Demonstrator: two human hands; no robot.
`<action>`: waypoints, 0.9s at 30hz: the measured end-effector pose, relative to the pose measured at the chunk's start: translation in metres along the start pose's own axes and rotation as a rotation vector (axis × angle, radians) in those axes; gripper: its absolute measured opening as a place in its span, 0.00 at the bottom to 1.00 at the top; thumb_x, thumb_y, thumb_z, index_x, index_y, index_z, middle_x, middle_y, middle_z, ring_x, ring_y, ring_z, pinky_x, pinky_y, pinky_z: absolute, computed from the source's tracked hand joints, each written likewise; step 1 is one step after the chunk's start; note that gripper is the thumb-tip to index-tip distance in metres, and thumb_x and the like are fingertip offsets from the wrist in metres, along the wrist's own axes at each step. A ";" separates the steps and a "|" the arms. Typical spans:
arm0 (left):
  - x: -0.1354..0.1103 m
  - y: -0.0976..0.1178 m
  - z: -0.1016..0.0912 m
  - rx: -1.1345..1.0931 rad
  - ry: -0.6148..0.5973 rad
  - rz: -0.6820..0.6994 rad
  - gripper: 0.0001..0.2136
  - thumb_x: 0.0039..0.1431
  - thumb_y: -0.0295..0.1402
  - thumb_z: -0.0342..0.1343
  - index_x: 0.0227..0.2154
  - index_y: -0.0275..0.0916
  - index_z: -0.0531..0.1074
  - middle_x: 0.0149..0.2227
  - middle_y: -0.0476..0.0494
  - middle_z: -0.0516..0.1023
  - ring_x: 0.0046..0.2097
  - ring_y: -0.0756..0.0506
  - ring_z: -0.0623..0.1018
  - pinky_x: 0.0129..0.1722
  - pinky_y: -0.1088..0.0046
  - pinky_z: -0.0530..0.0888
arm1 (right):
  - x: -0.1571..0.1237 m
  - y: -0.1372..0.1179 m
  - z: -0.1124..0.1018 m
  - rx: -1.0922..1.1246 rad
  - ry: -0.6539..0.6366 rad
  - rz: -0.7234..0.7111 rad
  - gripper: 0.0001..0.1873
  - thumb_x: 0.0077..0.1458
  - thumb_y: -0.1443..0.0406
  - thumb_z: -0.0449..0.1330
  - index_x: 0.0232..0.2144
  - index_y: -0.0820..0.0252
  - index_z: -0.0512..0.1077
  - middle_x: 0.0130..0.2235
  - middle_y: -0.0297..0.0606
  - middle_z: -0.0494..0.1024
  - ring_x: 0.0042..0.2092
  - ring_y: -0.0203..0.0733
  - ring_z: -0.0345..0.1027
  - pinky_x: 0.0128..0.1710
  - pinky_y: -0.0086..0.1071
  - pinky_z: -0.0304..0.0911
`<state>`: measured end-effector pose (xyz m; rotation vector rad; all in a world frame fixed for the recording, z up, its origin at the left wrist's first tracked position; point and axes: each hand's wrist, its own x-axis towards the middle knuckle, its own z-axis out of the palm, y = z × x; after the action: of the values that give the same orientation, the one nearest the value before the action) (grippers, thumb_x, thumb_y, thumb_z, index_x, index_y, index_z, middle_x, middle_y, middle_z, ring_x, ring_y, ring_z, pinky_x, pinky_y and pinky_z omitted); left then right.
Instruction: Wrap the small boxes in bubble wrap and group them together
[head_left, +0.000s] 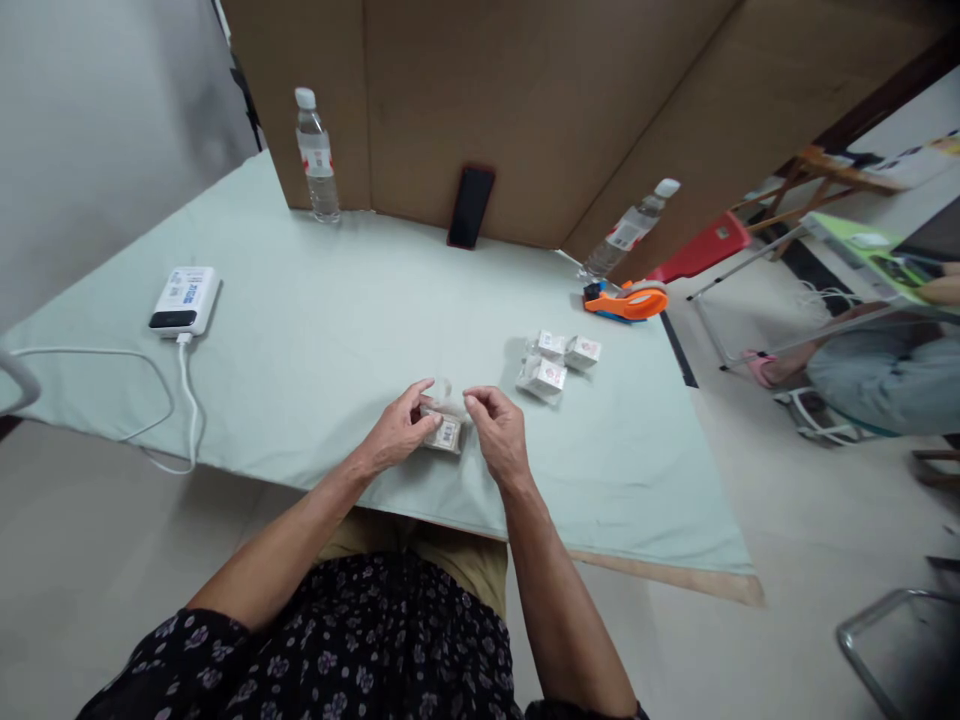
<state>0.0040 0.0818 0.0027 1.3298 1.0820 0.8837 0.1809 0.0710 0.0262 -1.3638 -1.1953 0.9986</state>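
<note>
A small pale box (447, 434) with a printed label lies near the table's front edge, partly wrapped in clear plastic film (448, 402). My left hand (397, 430) rests against the box's left side, thumb and fingers closed on it. On the other side, my right hand (499, 432) pinches the edge of the film between thumb and forefinger. Whether the film is a bag or a loose sheet I cannot tell. To the right sit three similar small boxes close together: a front one (546, 376) in clear plastic, a back one (550, 344) and a right one (583, 352).
An orange tape dispenser (626, 300) and a tilted water bottle (630, 232) are at the right. Another bottle (318, 160) and a phone (471, 206) stand against the cardboard screen (510, 110). At left lies a white power bank (184, 300) with a cable. A person sits far right.
</note>
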 end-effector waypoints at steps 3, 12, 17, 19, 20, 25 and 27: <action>0.000 -0.003 0.000 -0.030 -0.016 0.017 0.32 0.57 0.36 0.57 0.64 0.35 0.60 0.50 0.37 0.75 0.44 0.45 0.76 0.47 0.66 0.72 | 0.008 0.003 -0.005 0.024 -0.009 0.076 0.22 0.47 0.51 0.66 0.41 0.57 0.75 0.43 0.41 0.79 0.44 0.45 0.71 0.45 0.39 0.66; 0.000 0.001 -0.001 0.078 0.011 -0.010 0.30 0.56 0.36 0.57 0.63 0.35 0.62 0.48 0.39 0.74 0.39 0.47 0.74 0.41 0.69 0.73 | 0.030 -0.004 0.014 0.081 -0.185 0.115 0.13 0.45 0.55 0.66 0.26 0.58 0.74 0.25 0.30 0.75 0.30 0.37 0.67 0.34 0.33 0.63; -0.001 0.006 0.004 0.190 0.090 0.016 0.22 0.58 0.37 0.56 0.55 0.36 0.70 0.39 0.45 0.77 0.37 0.48 0.74 0.40 0.71 0.72 | -0.005 -0.016 0.012 -0.355 -0.136 -0.176 0.08 0.56 0.61 0.60 0.30 0.55 0.78 0.34 0.35 0.82 0.38 0.43 0.73 0.45 0.39 0.63; -0.002 0.007 0.006 0.221 0.130 0.022 0.20 0.58 0.37 0.56 0.52 0.36 0.72 0.40 0.43 0.78 0.39 0.46 0.75 0.43 0.69 0.72 | -0.020 -0.015 0.012 -0.529 -0.092 -0.302 0.09 0.60 0.61 0.58 0.33 0.53 0.79 0.38 0.37 0.83 0.44 0.46 0.74 0.51 0.42 0.60; -0.002 0.007 0.005 0.223 0.139 0.021 0.19 0.58 0.36 0.56 0.51 0.36 0.73 0.41 0.41 0.79 0.40 0.45 0.75 0.44 0.68 0.73 | -0.025 -0.012 0.012 -0.583 -0.073 -0.349 0.10 0.62 0.61 0.57 0.35 0.52 0.79 0.40 0.37 0.83 0.46 0.46 0.74 0.52 0.43 0.59; -0.004 0.006 -0.006 0.023 -0.026 -0.012 0.22 0.56 0.33 0.56 0.55 0.35 0.70 0.51 0.37 0.78 0.44 0.46 0.77 0.46 0.69 0.74 | -0.032 0.003 0.012 -0.660 -0.090 -0.483 0.12 0.65 0.62 0.55 0.38 0.51 0.79 0.42 0.37 0.84 0.49 0.46 0.75 0.54 0.44 0.58; -0.005 0.005 -0.013 -0.036 -0.089 -0.014 0.25 0.55 0.33 0.57 0.57 0.34 0.68 0.52 0.36 0.77 0.45 0.45 0.77 0.47 0.68 0.74 | -0.033 0.004 0.010 -0.705 -0.126 -0.529 0.12 0.66 0.63 0.54 0.39 0.51 0.79 0.44 0.37 0.84 0.51 0.45 0.75 0.55 0.44 0.57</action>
<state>-0.0090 0.0810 0.0086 1.3182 1.0008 0.8225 0.1665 0.0399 0.0201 -1.3853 -1.9897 0.2831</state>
